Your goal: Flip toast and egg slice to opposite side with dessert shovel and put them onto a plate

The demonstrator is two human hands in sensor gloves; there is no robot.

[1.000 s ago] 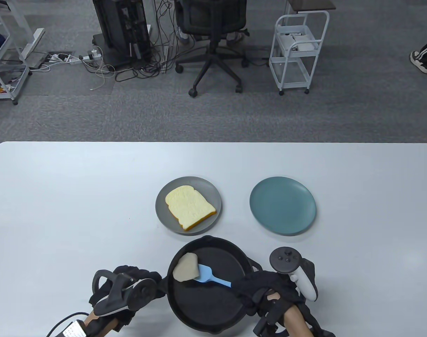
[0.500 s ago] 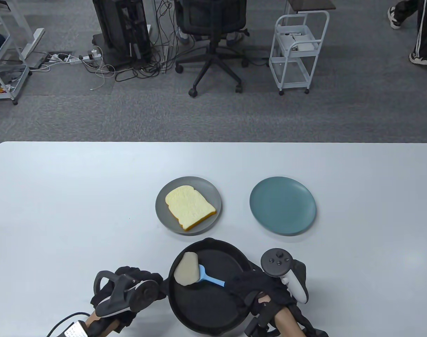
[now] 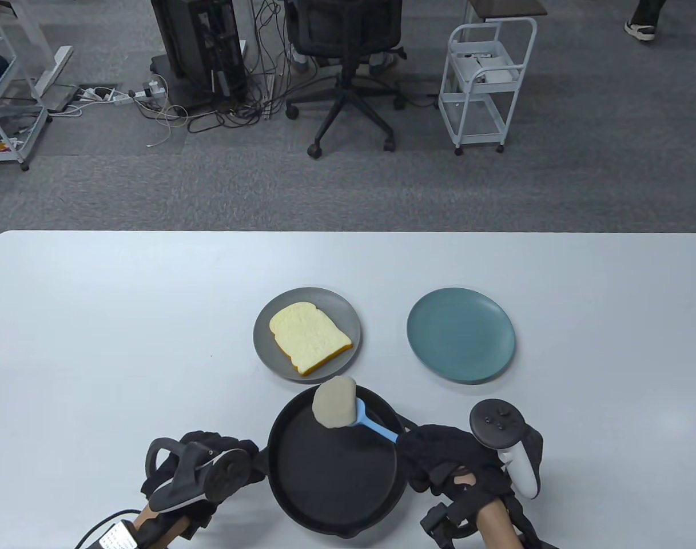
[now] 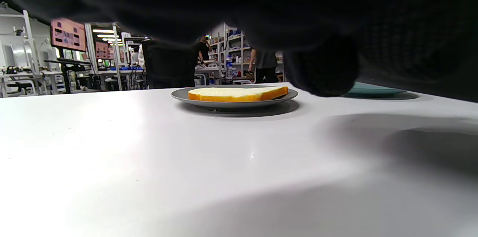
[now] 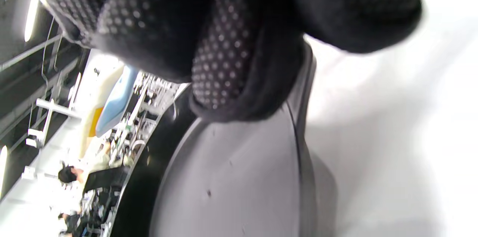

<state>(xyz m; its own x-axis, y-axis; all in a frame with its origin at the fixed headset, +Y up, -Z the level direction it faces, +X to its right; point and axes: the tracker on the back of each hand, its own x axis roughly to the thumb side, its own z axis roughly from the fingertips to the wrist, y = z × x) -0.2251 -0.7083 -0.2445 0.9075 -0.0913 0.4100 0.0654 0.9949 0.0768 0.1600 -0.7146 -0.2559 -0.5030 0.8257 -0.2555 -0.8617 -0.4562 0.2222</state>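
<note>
The table view is showing the whole layout: a black pan (image 3: 330, 480) sitting at the table's near edge, a grey plate (image 3: 348, 311) with the toast (image 3: 309, 338) lying on it just beyond the pan, and a teal plate (image 3: 461, 334) sitting bare toward the right of the grey one. The left wrist view is adding a low side look at the toast (image 4: 238, 94) lying flat on the grey plate (image 4: 179, 95), with the teal plate (image 4: 377, 90) peeking out behind a dark gloved finger. The right wrist view, tilted and blurred, is showing the pan's rim (image 5: 300, 147) and the underside of the blue dessert shovel (image 5: 115, 100) with the pale egg slice (image 5: 101, 76) against it.

Compared with half a second ago, the egg slice (image 3: 334, 403) is no longer lying on the pan's floor; it is riding on the dessert shovel (image 3: 376, 426) above the pan's far rim, close to the grey plate, and the pan itself is sitting slightly more to the left.

The right hand (image 3: 439, 457) is curling its fingers around the shovel's handle, reaching over the pan's right rim. The left hand (image 3: 210, 469) is resting against the pan's left side; whether it is gripping the pan cannot be told.
</note>
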